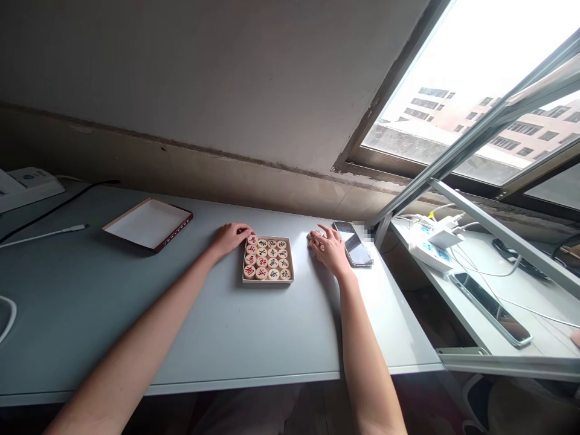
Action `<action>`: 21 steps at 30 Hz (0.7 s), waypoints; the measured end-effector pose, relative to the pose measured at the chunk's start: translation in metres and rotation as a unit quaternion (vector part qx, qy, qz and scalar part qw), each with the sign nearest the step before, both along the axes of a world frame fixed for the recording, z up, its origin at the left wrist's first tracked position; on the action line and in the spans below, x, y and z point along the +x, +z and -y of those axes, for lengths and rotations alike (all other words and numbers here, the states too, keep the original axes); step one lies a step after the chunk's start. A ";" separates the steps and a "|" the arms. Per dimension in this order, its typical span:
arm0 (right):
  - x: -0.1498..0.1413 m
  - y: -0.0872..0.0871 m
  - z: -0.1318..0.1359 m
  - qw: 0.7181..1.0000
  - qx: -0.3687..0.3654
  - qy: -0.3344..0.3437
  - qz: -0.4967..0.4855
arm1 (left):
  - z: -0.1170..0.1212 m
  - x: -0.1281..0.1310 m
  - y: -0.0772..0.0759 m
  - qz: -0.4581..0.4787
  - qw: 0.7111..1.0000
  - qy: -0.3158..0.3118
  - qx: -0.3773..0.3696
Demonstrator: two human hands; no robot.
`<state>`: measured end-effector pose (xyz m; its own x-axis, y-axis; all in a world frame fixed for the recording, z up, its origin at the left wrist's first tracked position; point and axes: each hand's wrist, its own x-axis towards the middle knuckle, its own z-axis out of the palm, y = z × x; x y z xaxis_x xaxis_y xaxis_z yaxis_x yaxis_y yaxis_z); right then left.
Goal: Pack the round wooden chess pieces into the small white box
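Resting on the smooth grey table (136,314), a shallow square box (267,280) holds round wooden chess pieces (267,258). The left hand (231,237) touches its far-left corner, fingers loosely curled; the right hand (330,248) pinches loose pieces (314,237) beside a glossy phone (354,245).

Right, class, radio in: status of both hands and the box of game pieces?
Left hand rests on box corner. Right hand over loose pieces beside phone. Box full of round pieces. Nothing between.
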<state>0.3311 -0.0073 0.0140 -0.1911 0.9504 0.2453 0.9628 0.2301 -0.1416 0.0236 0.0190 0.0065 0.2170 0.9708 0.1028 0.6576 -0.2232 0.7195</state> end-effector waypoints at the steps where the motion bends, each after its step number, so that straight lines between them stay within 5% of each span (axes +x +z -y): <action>1: -0.001 0.000 0.000 1.000 -0.001 0.002 -0.001 | 0.000 0.000 0.000 -0.001 1.000 0.001 0.002; 6: -0.028 0.016 0.008 0.996 0.020 0.054 -0.067 | 0.000 -0.001 -0.001 -0.011 1.000 0.004 0.009; 12: -0.090 0.040 0.036 0.943 -0.107 0.299 -0.097 | 0.000 -0.002 -0.003 0.001 1.000 -0.004 0.019; 17: -0.107 0.043 0.043 0.952 -0.111 0.272 -0.089 | 0.000 -0.004 -0.002 0.017 1.000 -0.019 0.008; 21: -0.086 0.051 0.037 0.971 -0.065 0.213 -0.086 | -0.001 -0.008 -0.001 0.046 0.998 -0.042 -0.012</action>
